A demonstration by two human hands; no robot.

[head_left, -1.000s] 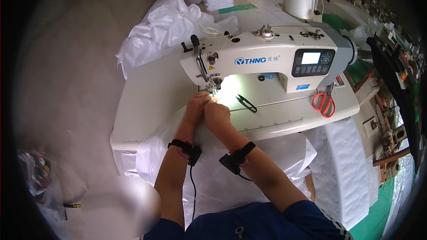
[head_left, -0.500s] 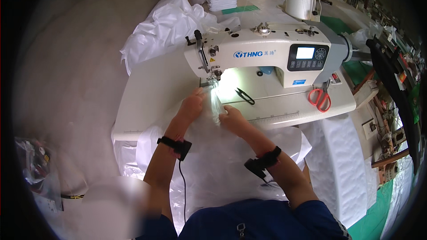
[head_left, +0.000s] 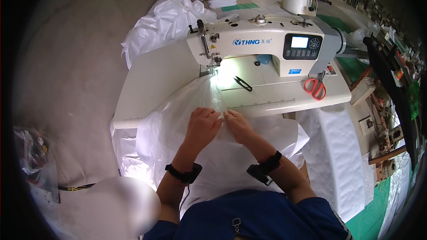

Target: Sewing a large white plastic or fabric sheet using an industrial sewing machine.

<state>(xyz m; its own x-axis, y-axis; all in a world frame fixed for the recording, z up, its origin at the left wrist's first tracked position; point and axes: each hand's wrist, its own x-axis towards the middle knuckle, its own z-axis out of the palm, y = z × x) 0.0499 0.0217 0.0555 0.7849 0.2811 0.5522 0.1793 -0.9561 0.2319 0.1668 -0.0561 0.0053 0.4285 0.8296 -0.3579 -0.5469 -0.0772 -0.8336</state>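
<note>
So compared with a second ago, both hands have come back from under the needle to the front edge of the worktop [head_left: 155, 69], and the sheet now spreads out from the needle toward them.

Going left to right: a crumpled heap of glossy white plastic sheeting [head_left: 162, 24] sits beyond the back left edge of the worktop. Then there's the thin, see-through white plastic sheet [head_left: 182, 102], gathered narrow at the needle, fanning out across the worktop and hanging over the front edge. The left hand [head_left: 203, 126] lies on it near that edge, fingers bent; can't tell if it's actually gripping any. Just beside it is the right hand [head_left: 238, 126], thumb and fingertips close together at the sheet, but whether they're pinching it I honestly can't tell.

The white sewing machine with a grey right end [head_left: 273, 35] stands along the back edge, lamp glowing by the needle. Under its arm are some small black metal thread snips [head_left: 243, 84], lying at a slant. Further over, scissors with red loop handles [head_left: 315, 90] lie near the right edge. Beyond the front right corner, a puckered white padded strip [head_left: 336, 160] hangs down.
</note>
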